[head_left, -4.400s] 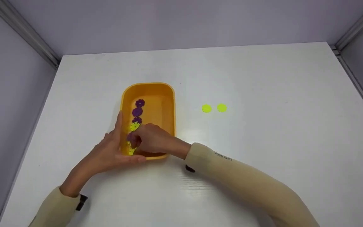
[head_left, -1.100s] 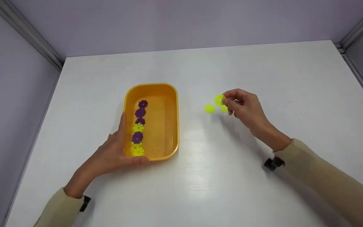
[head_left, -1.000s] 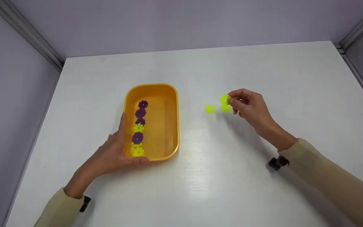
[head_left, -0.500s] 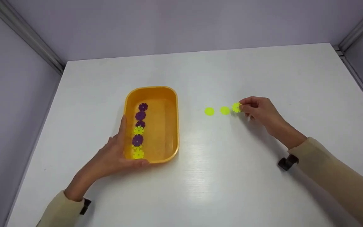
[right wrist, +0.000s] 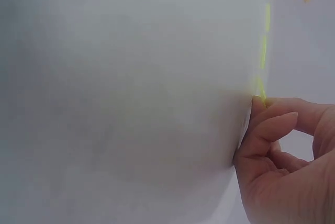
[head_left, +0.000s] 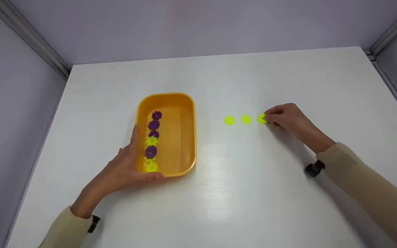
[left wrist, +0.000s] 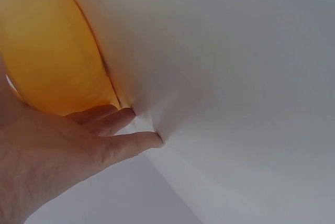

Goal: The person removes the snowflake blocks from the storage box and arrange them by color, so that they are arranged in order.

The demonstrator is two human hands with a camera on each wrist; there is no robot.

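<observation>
No text, label or number can be read anywhere

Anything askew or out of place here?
Nothing stands out. Orange tray sits flat, its flower discs in one line; left hand steadies it. Three yellow discs lie in a straight row, right hand pinching the end one.
</observation>
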